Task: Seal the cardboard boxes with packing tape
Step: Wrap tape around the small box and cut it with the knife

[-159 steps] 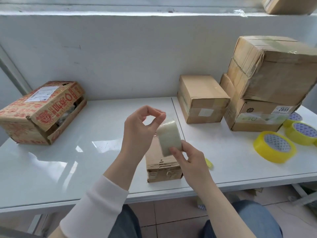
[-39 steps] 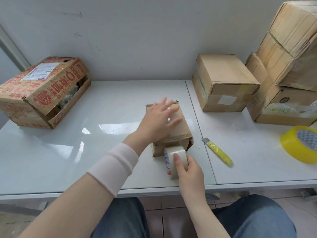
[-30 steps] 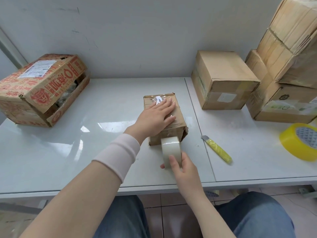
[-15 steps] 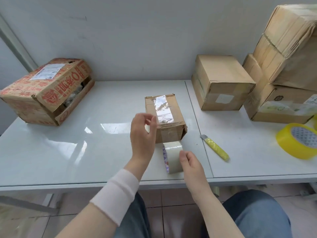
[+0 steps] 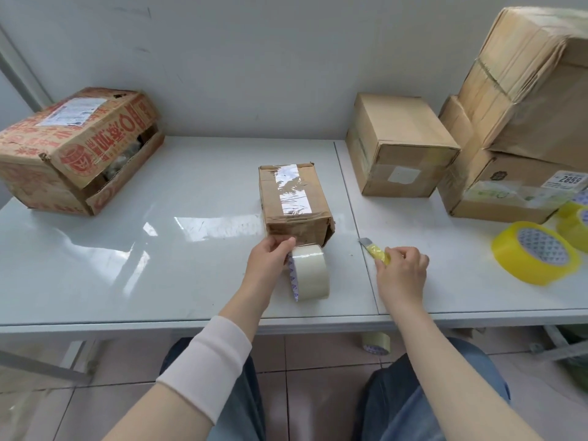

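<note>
A small brown cardboard box (image 5: 294,198) stands mid-table with a strip of clear tape along its top. A roll of clear packing tape (image 5: 310,272) stands on edge just in front of the box, still joined to it by the tape. My left hand (image 5: 269,259) grips the roll's left side at the box's near face. My right hand (image 5: 401,268) closes its fingers on a yellow utility knife (image 5: 375,249) that lies on the table to the right of the box.
A red printed box (image 5: 76,148) lies at the far left. A plain box (image 5: 397,154) and a stack of larger boxes (image 5: 521,122) stand at the right. Yellow tape rolls (image 5: 537,253) lie at the right edge. Another roll (image 5: 377,343) lies on the floor.
My right hand left the tape roll and moved right onto the yellow knife. My left hand dropped from above the box to the roll.
</note>
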### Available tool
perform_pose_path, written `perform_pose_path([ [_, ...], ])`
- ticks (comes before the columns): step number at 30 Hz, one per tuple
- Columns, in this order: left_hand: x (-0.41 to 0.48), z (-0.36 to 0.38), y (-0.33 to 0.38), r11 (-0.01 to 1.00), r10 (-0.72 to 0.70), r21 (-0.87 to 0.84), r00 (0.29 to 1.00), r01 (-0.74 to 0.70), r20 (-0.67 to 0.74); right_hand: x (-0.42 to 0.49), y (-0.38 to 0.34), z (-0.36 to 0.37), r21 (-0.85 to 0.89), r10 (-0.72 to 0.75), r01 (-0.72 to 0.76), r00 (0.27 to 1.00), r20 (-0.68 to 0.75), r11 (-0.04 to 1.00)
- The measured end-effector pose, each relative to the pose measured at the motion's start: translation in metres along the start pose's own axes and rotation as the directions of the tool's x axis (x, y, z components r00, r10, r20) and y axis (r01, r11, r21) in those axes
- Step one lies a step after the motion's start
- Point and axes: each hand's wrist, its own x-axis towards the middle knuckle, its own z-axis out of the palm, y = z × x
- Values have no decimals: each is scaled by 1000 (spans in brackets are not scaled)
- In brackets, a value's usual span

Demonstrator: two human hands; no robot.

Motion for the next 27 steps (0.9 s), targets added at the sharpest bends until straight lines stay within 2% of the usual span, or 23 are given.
perform_pose_path([
  [2, 1, 0, 0, 999, 4, -36, 1000, -4, 4, 6, -2, -4, 76, -3, 4, 1000, -11, 997],
  [4, 1, 1, 1, 999, 10, -36, 1000, -10, 8, 8, -11, -15, 299, -25, 23, 1000, 2, 954],
  [6, 1, 2, 0, 999, 24, -25, 1000, -24, 4, 7, -27, -30, 519, -153, 126, 988, 9, 845],
  [7, 1, 3, 0, 999, 32, -22, 999, -32, 0, 4, -37, -38, 545, -261, 229, 965, -19, 806],
  [10, 2, 5, -2, 999, 46, -22, 999, -46, -19, -1, -62, -52, 420, -555, 540, 826, -99, 729],
  [12, 2, 5, -4, 999, 46, -24, 998, -46, -32, -2, -72, -55, 301, -662, 667, 737, -134, 682],
  [14, 2, 5, -5, 999, 43, -27, 998, -44, -45, -1, -77, -54, 203, -715, 730, 682, -154, 653],
  [22, 5, 6, -7, 999, 15, -50, 998, -18, -61, 1, -84, -53, 147, -767, 782, 623, -151, 606],
  [27, 7, 7, -8, 997, 7, -71, 998, -12, -68, 2, -86, -52, 125, -765, 780, 625, -153, 613],
])
